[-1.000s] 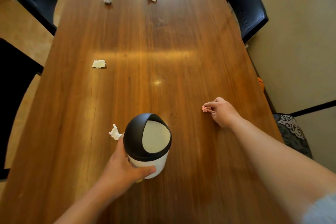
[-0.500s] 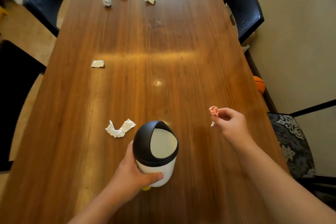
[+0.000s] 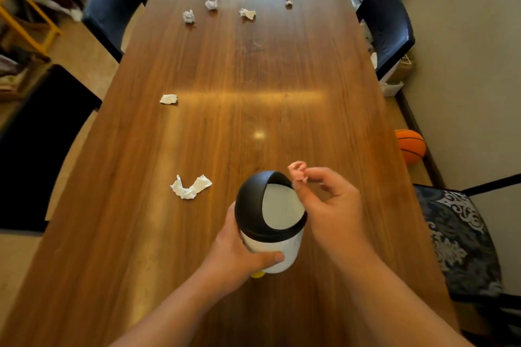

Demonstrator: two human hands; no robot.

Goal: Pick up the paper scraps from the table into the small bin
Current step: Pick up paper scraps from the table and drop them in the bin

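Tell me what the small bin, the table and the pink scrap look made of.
Small bin: likely plastic, a smooth white body under a matte black domed lid with a pale swing flap. Table: wood or wood veneer, with long grain lines and a glossy finish reflecting light. Pink scrap: crumpled paper or tissue, creased and irregular, pinched by the right hand.

An orange basketball lay on the floor, right of and beyond the grip. A patterned chair seat stood to its right. Dark chairs flanked the table's far end, left and right. A yellow frame stood far left.
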